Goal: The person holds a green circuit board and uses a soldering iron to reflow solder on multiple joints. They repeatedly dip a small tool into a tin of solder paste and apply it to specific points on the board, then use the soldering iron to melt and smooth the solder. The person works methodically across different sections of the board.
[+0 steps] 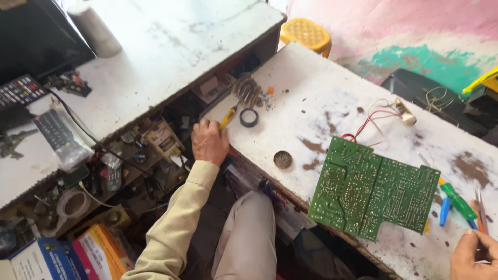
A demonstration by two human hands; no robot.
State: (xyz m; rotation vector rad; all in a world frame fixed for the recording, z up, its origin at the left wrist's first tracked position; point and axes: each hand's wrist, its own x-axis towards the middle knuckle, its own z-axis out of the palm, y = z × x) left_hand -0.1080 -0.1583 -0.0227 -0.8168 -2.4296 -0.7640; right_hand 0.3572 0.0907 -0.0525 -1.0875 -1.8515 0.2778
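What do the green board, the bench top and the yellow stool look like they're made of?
Board: likely fibreglass laminate, glossy green coat, dotted with pale solder points. Bench top: looks like white-painted wood or board; paint is chipped to brown patches. Stool: probably moulded plastic, matte yellow with a perforated seat.

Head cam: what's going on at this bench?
A person sits at a worn white workbench. The left hand grips a yellow-handled tool beside a roll of black tape. The right hand rests at the bench's near corner, by screwdrivers. A green circuit board lies solder side up between them, untouched.
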